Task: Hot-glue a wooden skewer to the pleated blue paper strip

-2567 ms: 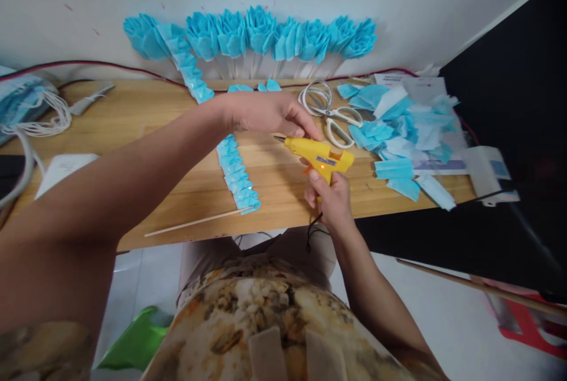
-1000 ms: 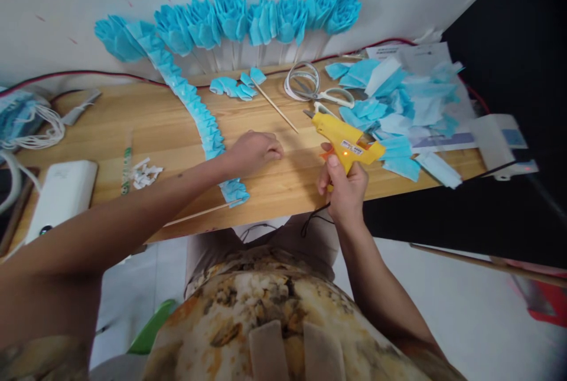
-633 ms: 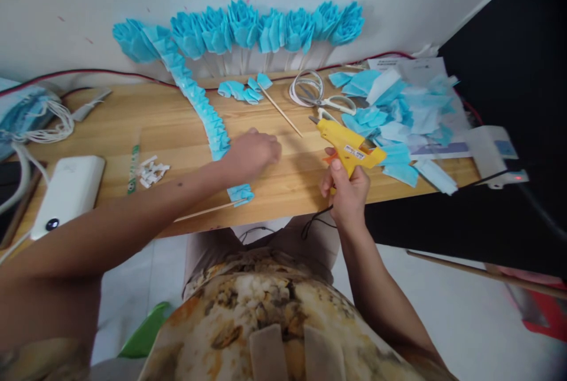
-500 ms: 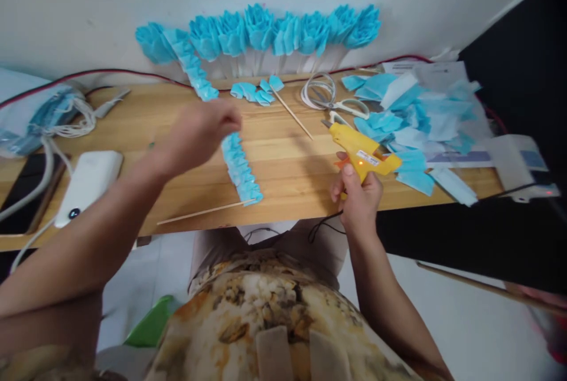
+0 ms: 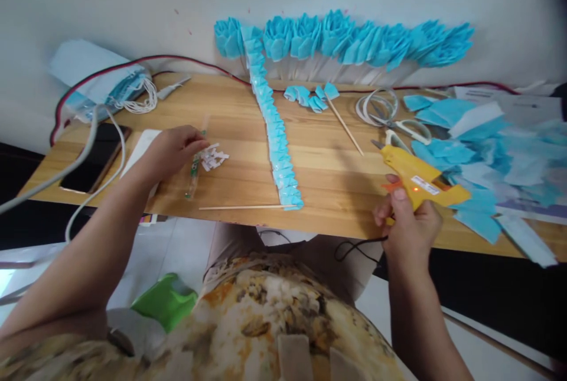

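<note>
My right hand [image 5: 410, 224] grips a yellow glue gun [image 5: 419, 179] above the wooden table's [image 5: 239, 127] front edge, nozzle pointing up-left. My left hand [image 5: 170, 147] reaches to the left part of the table, fingertips pinched at a small heap of white paper bits [image 5: 213, 158] beside a clear glue stick [image 5: 194, 169]. A long strip of pleated blue paper [image 5: 277, 145] runs from the wall down the table's middle, its lower end glued to a thin wooden skewer [image 5: 241, 208].
Blue paper fans [image 5: 354, 41] line the wall. Scissors [image 5: 396, 124], a second skewer [image 5: 345, 126] and several blue paper pieces [image 5: 482, 156] lie at the right. A phone [image 5: 95, 159], white cables [image 5: 104, 150] and packed face masks [image 5: 108, 85] sit at the left. A green object [image 5: 163, 301] lies on the floor.
My left hand left the blue strip and moved left to the white paper bits. My view swung left. The right hand kept hold of the glue gun.
</note>
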The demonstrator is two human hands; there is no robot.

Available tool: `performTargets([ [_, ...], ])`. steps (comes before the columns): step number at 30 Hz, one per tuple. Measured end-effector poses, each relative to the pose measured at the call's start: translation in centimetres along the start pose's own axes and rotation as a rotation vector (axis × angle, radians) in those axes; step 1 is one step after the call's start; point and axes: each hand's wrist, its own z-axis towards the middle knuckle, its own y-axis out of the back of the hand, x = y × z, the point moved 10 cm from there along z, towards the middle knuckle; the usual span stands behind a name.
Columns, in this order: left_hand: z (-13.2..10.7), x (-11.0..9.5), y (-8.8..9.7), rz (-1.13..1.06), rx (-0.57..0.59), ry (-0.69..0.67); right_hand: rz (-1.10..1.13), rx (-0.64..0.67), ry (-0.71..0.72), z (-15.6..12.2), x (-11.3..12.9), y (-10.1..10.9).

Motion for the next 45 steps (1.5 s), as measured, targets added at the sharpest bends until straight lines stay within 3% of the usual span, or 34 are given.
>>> performTargets([
  [2,-0.1,0.5,0.1,-0.031,-0.011,0.031,-0.031,0.016,0.026,-0.2,0.5,-0.1],
  [5,-0.4,0.6,0.2,-0.064,-0.034,-0.027,-0.050,0.069,0.039,-0.4,1.0,-0.9],
  [8,-0.9,-0.4,1.0,-0.102,-0.112,-0.185,-0.022,0.146,-0.036,-0.4,0.5,-2.5],
  [11,-2.1,-3.0,2.7,-0.143,-0.256,-0.367,0.028,0.258,-0.170,-0.5,-1.1,-4.9],
  [15,-3.4,-8.9,3.8,-0.223,-0.264,-0.512,0.093,0.366,-0.253,-0.6,-2.5,-6.9],
  [18,-3.8,-15.3,3.6,-0.334,-0.211,-0.723,0.093,0.402,-0.245,-0.7,-2.7,-7.1],
  [22,-2.4,-22.9,0.5,-0.280,-0.093,-0.917,0.088,0.421,-0.221,-0.9,-2.5,-7.0],
  [27,-0.1,-28.1,-4.2,-0.184,0.035,-0.923,0.032,0.417,-0.200,-1.0,-2.5,-7.0],
  [30,0.4,-29.2,-5.2,-0.195,0.098,-0.901,0.036,0.418,-0.205,-1.0,-2.5,-7.0],
  [34,0.7,-29.6,-5.1,-0.303,0.234,-0.943,0.047,0.447,-0.226,-1.2,-2.7,-6.9],
  [38,1.4,-29.2,-5.6,-0.352,0.462,-0.960,0.035,0.487,-0.225,-1.5,-2.9,-6.9],
  [45,2.3,-27.8,-7.0,-0.432,0.811,-0.845,0.032,0.546,-0.234,-1.8,-3.2,-6.9],
])
